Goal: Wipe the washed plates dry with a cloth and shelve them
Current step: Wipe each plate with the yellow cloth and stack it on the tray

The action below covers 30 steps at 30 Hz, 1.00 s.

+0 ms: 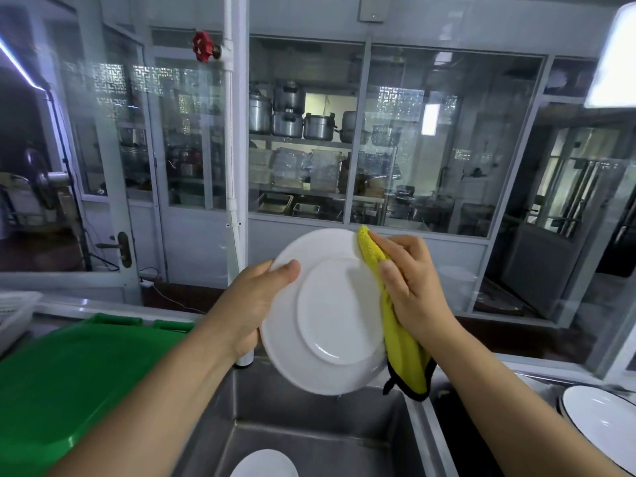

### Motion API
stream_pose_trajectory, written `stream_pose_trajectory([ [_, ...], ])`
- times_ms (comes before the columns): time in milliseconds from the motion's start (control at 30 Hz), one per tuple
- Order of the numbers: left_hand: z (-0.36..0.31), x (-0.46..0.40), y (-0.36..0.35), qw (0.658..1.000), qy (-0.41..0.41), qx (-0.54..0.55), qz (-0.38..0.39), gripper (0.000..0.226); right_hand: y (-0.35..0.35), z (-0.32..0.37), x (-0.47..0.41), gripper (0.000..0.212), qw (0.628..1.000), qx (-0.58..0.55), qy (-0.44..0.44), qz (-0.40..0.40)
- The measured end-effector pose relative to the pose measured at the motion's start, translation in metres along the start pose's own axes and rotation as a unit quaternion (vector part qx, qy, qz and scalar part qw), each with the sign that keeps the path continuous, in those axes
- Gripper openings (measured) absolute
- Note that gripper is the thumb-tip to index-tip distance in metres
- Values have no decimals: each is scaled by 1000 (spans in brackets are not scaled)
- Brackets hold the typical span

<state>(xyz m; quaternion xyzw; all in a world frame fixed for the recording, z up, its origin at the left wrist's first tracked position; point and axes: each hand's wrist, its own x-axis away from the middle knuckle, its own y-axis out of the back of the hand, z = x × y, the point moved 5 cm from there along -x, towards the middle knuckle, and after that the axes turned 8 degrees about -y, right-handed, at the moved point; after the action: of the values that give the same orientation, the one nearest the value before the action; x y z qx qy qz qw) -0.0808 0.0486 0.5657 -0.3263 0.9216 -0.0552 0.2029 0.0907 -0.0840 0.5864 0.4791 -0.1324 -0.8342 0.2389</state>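
Right, nearest first: below both grips, a second white plate (264, 463) lies flat in the steel sink (309, 432); another dark-rimmed plate (605, 423) sits on the desk, low and right of the right-hand grip. Green bin lid (69, 383) sits left of the left forearm.

Left hand (254, 304) grasps the white plate (327, 311) at its left rim, thumb over the edge onto the underside. Right hand (409, 284) clenches the yellow cloth (402, 342) and presses it on the plate's right rim, so the plate sits directly between the two grips, touching both.

Plate is held up above the sink, nearly on edge, foot ring and underside facing the camera, top leaning away. It's round, so no real long axis; the cloth's long axis runs down the right rim, tail hanging below the hand.

Judgement: underside wipe in progress, next stroke goes leftward from the right grip across the base. Shelving not started.

Beyond: glass partition (413, 139), pots (292, 115) on shelves behind it.
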Motion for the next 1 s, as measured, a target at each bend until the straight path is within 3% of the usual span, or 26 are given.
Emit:
stream_pose_trajectory([
  [100, 3, -2, 7, 997, -10, 41, -62, 24, -4, -9, 14, 60, 998, 34, -5, -48],
  [233, 7, -1, 8, 979, -20, 122, -161, 19, -19, -3, 47, 51, 990, 86, -3, -113],
  [367, 15, 1, -2, 960, 0, 192, -204, 23, -51, 19, 79, 48, 972, 176, 33, -151],
  [800, 29, 12, 18, 954, 92, 245, -150, 42, -97, 80, 84, 52, 928, 263, 225, -139],
  [1000, 28, 14, 40, 955, 81, 246, -144, 42, -92, 52, 107, 40, 933, 279, 209, -91],
])
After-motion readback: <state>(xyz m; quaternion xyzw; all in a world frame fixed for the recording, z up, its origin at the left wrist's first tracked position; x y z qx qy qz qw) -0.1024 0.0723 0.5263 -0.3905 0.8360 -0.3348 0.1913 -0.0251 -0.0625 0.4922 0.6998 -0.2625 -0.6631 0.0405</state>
